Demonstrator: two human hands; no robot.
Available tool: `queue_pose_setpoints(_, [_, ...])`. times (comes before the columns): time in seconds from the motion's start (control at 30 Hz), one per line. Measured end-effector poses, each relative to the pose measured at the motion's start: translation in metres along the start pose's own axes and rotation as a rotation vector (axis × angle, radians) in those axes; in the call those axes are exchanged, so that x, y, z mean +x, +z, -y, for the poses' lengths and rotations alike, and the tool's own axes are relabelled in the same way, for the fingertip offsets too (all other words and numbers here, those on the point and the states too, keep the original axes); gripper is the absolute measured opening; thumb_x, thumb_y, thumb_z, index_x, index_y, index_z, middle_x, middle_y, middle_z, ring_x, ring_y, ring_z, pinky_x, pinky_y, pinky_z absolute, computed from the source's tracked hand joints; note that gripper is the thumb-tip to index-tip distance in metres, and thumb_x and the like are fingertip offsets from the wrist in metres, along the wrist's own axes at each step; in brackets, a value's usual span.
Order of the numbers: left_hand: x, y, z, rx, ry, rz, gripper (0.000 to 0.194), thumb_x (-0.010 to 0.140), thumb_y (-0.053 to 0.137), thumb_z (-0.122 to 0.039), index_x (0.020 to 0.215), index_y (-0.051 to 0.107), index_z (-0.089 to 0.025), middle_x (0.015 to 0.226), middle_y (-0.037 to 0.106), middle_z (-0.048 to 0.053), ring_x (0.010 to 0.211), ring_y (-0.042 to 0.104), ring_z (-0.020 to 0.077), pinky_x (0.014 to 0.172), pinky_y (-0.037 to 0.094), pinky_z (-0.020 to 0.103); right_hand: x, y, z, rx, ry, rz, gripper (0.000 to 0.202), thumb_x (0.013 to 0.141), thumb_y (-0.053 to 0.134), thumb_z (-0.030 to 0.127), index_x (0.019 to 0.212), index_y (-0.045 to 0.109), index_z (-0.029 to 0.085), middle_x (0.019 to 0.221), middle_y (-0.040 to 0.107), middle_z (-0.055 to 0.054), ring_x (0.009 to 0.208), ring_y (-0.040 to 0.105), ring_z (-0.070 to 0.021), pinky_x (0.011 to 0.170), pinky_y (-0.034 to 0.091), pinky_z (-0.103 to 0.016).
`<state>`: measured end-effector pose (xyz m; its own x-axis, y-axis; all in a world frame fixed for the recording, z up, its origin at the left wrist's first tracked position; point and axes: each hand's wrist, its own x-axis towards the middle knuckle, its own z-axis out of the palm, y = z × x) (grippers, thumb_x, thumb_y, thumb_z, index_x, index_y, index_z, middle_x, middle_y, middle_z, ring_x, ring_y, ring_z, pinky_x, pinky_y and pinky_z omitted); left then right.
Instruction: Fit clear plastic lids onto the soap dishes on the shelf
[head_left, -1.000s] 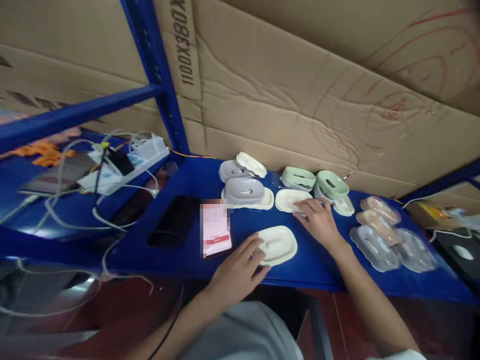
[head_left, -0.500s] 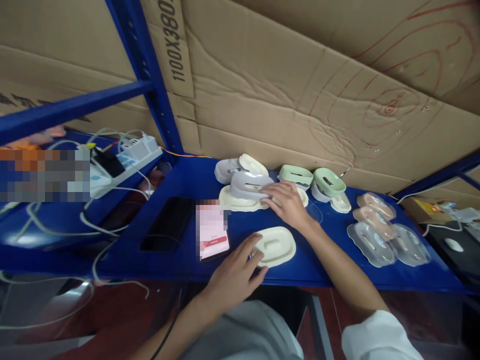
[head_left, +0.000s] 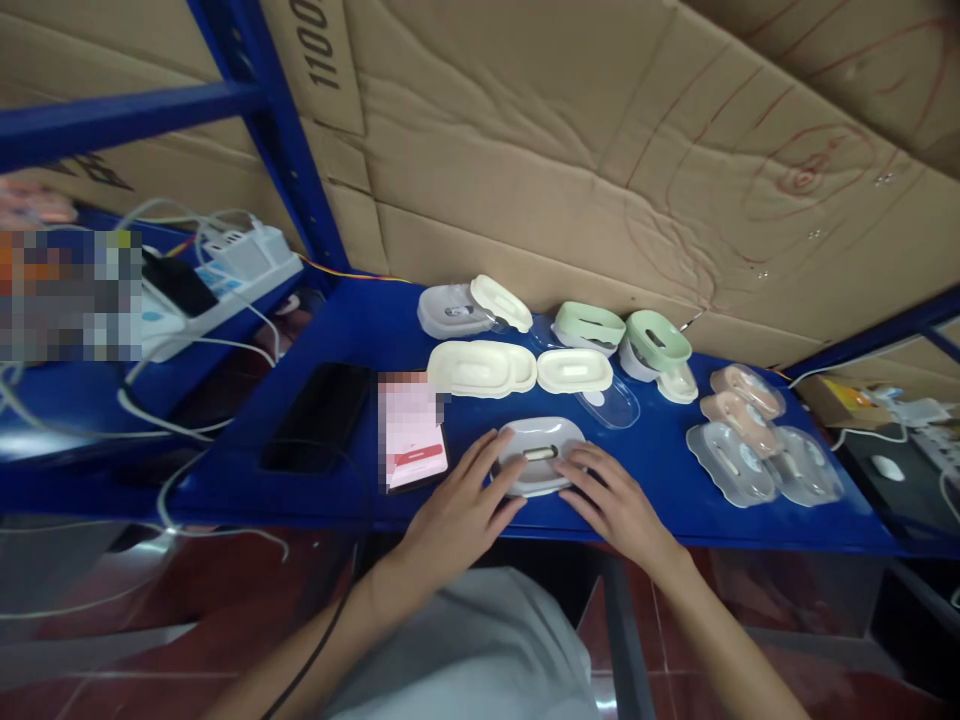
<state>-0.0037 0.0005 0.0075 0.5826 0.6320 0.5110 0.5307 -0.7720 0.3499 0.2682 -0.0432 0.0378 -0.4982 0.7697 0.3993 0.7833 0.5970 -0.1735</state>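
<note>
Hands met at the near edge of the blue tabletop (head_left: 660,500). The left hand (head_left: 457,515) lay with fingers spread and flat against the left rim of the grey soap dish (head_left: 541,455); the right hand (head_left: 611,500) did the same on its right rim, so the dish was pressed between them rather than lifted. The grey piece seemed to sit seated on something beneath it, which reads as one set put together or nearly so, though the underside was hidden by the fingers.

Further out, much looked unassembled: two cream trays (head_left: 481,368) and (head_left: 575,371) lay side by side just beyond the dish, a clear lid (head_left: 611,405) beside them, green dishes (head_left: 589,325) and (head_left: 658,340) at the far edge against the cardboard wall (head_left: 562,150), and a loose heap of pink and clear pieces (head_left: 750,440) off to the right.

A dark phone (head_left: 319,420) and a blurred card (head_left: 411,432) lay close on the left, the card just beside the left hand's fingertips. Cables and a power strip (head_left: 240,265) cluttered the far left shelf, well apart from the dish.
</note>
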Motion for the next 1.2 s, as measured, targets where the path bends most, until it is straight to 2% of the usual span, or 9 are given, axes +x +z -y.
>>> queue_pose_setpoints(0.2, [-0.002,0.003,0.001,0.041,-0.013,0.005,0.038,0.105,0.064,-0.033,0.140,0.064,-0.019,0.163,0.051,0.017,0.153,0.049,0.0347,0.121,0.053,0.053,0.003,-0.002,-0.001,-0.066,-0.058,-0.029,0.043,0.103,0.067,0.020,0.145,0.064,0.025,0.129,0.075,-0.011,0.129,0.069,-0.0263,0.115,0.059,-0.049])
queue_pose_setpoints(0.5, [-0.001,0.002,0.000,0.067,0.058,0.032,0.035,0.104,0.066,-0.030,0.136,0.067,-0.015,0.157,0.056,0.020,0.151,0.051,0.0361,0.121,0.052,0.053,-0.008,0.006,0.006,-0.071,-0.075,0.001,0.054,0.104,0.065,0.020,0.157,0.054,0.025,0.141,0.073,-0.010,0.139,0.064,-0.0261,0.125,0.049,-0.053])
queue_pose_setpoints(0.6, [0.000,0.001,-0.001,0.040,0.054,0.029,0.035,0.104,0.067,-0.032,0.135,0.068,-0.016,0.155,0.057,0.020,0.148,0.054,0.0364,0.119,0.054,0.054,-0.010,-0.001,-0.014,-0.029,-0.002,0.053,0.058,0.106,0.064,0.031,0.161,0.048,0.030,0.154,0.064,-0.009,0.149,0.055,-0.0284,0.126,0.045,-0.058])
queue_pose_setpoints(0.67, [-0.001,0.000,-0.001,0.003,0.021,0.017,0.035,0.103,0.067,-0.033,0.135,0.068,-0.018,0.157,0.056,0.018,0.148,0.054,0.0362,0.118,0.055,0.054,-0.010,-0.004,-0.038,-0.068,0.138,-0.009,0.057,0.107,0.061,0.035,0.162,0.048,0.030,0.159,0.058,-0.010,0.153,0.050,-0.0309,0.126,0.043,-0.062])
queue_pose_setpoints(0.8, [-0.003,0.001,-0.001,-0.036,-0.018,-0.015,0.033,0.104,0.066,-0.031,0.136,0.068,-0.021,0.159,0.055,0.016,0.149,0.054,0.0348,0.118,0.056,0.053,-0.010,-0.005,-0.082,-0.135,0.350,-0.127,0.038,0.105,0.061,0.048,0.133,0.073,0.025,0.144,0.070,-0.013,0.143,0.060,-0.0358,0.119,0.045,-0.068])
queue_pose_setpoints(0.9, [-0.003,0.003,-0.002,-0.018,-0.021,-0.029,0.033,0.105,0.063,-0.031,0.136,0.067,-0.021,0.159,0.054,0.016,0.148,0.055,0.0344,0.117,0.056,0.051,-0.014,-0.016,-0.089,0.013,0.426,-0.157,0.031,0.103,0.064,0.052,0.106,0.079,0.025,0.119,0.081,-0.009,0.125,0.072,-0.0326,0.117,0.048,-0.065])
queue_pose_setpoints(1.0, [-0.004,0.004,-0.002,-0.010,-0.020,-0.033,0.033,0.106,0.062,-0.031,0.137,0.066,-0.021,0.161,0.051,0.017,0.147,0.056,0.0349,0.117,0.057,0.051,-0.018,-0.034,-0.077,0.272,0.627,-0.281,0.027,0.101,0.068,0.052,0.106,0.076,0.026,0.114,0.081,-0.007,0.115,0.076,-0.0289,0.110,0.055,-0.055])
queue_pose_setpoints(1.13, [-0.003,0.002,-0.002,-0.064,-0.071,-0.015,0.035,0.106,0.061,-0.031,0.140,0.063,-0.021,0.165,0.047,0.018,0.148,0.056,0.0337,0.118,0.056,0.050,-0.015,-0.040,-0.060,0.768,0.827,-0.547,0.031,0.102,0.066,0.055,0.104,0.073,0.026,0.093,0.078,-0.003,0.089,0.079,-0.0234,0.079,0.064,-0.038])
queue_pose_setpoints(1.2, [-0.002,0.000,-0.002,-0.123,-0.108,-0.001,0.046,0.105,0.063,-0.032,0.150,0.054,-0.024,0.164,0.048,0.016,0.148,0.055,0.0325,0.119,0.054,0.049,-0.008,-0.032,-0.053,0.971,0.902,-0.552,0.037,0.100,0.066,0.059,0.105,0.074,0.024,0.083,0.075,-0.002,0.075,0.076,-0.0207,0.063,0.062,-0.032])
